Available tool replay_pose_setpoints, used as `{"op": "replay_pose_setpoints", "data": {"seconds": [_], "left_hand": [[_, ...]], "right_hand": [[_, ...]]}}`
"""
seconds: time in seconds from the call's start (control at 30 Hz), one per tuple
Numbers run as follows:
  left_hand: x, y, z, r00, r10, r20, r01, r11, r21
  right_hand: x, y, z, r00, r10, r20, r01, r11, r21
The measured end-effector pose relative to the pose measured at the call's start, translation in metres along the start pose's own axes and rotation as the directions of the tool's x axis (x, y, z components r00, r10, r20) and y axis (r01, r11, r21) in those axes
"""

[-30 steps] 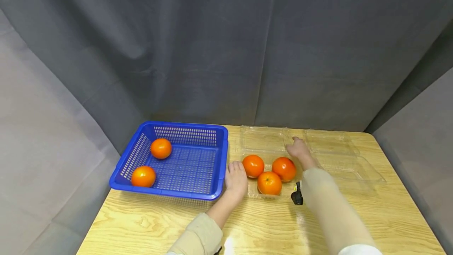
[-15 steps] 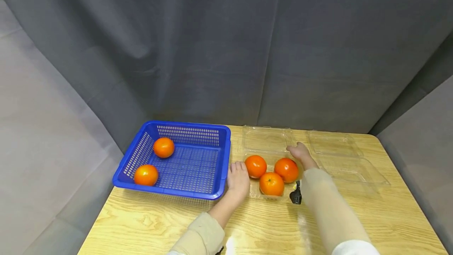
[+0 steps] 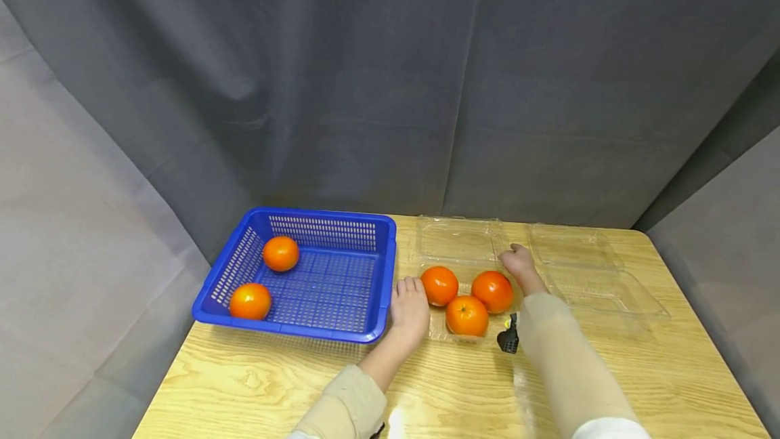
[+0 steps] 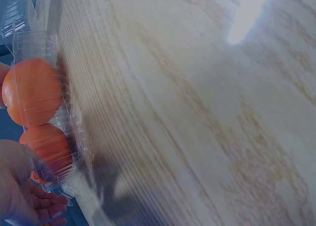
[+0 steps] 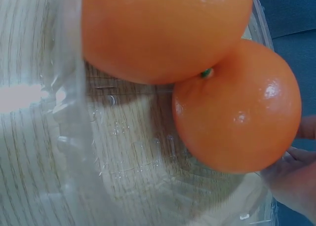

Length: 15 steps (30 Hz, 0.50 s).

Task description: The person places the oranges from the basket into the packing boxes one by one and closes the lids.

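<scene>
A clear plastic clamshell container [image 3: 436,328] lies on the table with three oranges in it: one at back left [image 3: 440,286], one at back right [image 3: 492,291] and one in front [image 3: 467,316]. Its clear lid [image 3: 462,239] is folded back behind them. My left hand [image 3: 409,307] holds the container's left side; in the left wrist view the thumb lies along its clear wall and the fingers are outside. My right hand [image 3: 519,263] is at the back right corner, thumb toward the hinge. In the right wrist view that hand [image 5: 296,179] shows beside an orange [image 5: 237,107].
A blue plastic basket [image 3: 380,283] with two oranges, one behind [image 3: 281,253] and one in front [image 3: 250,301], stands close to my left hand. Another opened clear container [image 3: 600,290] lies at the right. A grey curtain [image 3: 365,87] hangs behind the table.
My right hand has drawn slightly right, its thumb away from the lid's hinge. The left hand stays at the container's left side. The oranges have not moved.
</scene>
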<state>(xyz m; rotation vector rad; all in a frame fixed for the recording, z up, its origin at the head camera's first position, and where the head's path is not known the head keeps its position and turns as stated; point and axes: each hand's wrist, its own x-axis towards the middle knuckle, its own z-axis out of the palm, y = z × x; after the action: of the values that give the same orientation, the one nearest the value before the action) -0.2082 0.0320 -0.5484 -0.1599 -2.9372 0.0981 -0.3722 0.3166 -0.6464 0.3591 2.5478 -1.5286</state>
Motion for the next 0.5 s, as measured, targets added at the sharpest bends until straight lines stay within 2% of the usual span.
{"op": "replay_pose_setpoints", "data": {"seconds": [0.1, 0.17, 0.3, 0.37, 0.43, 0.47, 0.5], "left_hand": [[0.0, 0.0, 0.0, 1.0, -0.001, 0.001, 0.001, 1.0, 0.002], [0.0, 0.0, 0.001, 1.0, -0.001, 0.003, 0.001, 1.0, 0.0], [0.0, 0.0, 0.001, 1.0, 0.0, 0.001, 0.0, 1.0, -0.005], [-0.001, 0.0, 0.0, 1.0, 0.0, -0.006, 0.0, 1.0, -0.007], [-0.001, 0.0, -0.001, 1.0, -0.003, -0.012, 0.003, 1.0, -0.004], [-0.001, 0.0, -0.001, 1.0, -0.006, -0.015, 0.006, 1.0, 0.001], [-0.001, 0.0, -0.001, 1.0, -0.009, -0.016, 0.009, 1.0, 0.005]], "right_hand": [[0.045, 0.046, 0.004, 0.999, -0.029, -0.027, 0.03, 0.999, 0.032], [0.052, 0.053, 0.006, 1.0, 0.0, -0.031, 0.002, 0.999, 0.043], [0.035, 0.039, 0.002, 0.997, 0.026, -0.067, -0.02, 0.995, 0.095], [0.02, 0.024, 0.0, 0.998, 0.048, -0.049, -0.04, 0.987, 0.156], [0.008, 0.013, -0.001, 0.998, 0.036, -0.057, -0.023, 0.979, 0.205], [0.006, 0.012, 0.0, 0.997, 0.004, -0.08, 0.015, 0.972, 0.237], [-0.005, 0.001, -0.001, 0.996, 0.011, -0.092, 0.011, 0.972, 0.234]]}}
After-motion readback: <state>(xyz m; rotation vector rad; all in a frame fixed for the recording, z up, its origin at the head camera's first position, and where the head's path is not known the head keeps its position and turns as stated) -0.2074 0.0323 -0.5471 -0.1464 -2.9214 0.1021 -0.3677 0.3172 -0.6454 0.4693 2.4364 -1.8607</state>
